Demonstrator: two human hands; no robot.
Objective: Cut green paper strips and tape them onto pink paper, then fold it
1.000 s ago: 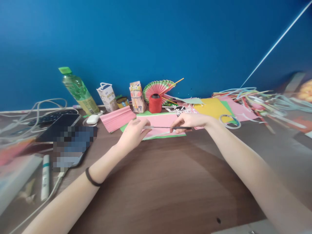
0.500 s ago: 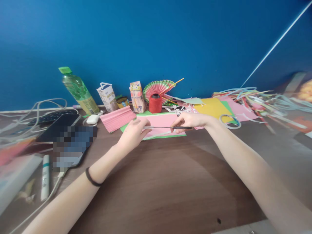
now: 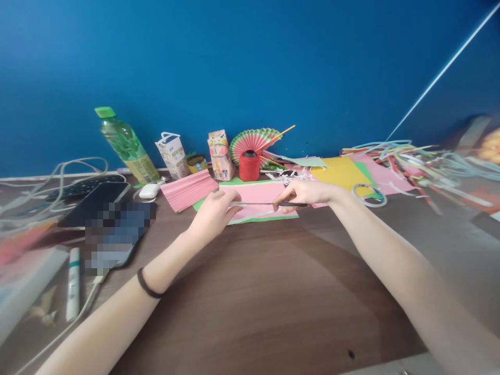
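Pink paper [image 3: 260,191] lies over a green sheet [image 3: 289,217] on the bench [image 3: 253,286], seen from your head camera. Your right hand [image 3: 307,192] pinches the dark handle of a slim tool [image 3: 292,204] over the paper — its thin length runs level toward your left hand [image 3: 212,209], whose thumb and fingers bracket the far end; whether they grip it, you cannot tell. Pleated pink paper [image 3: 187,191] lies beside that hand — a red container [image 3: 249,167] stands behind.
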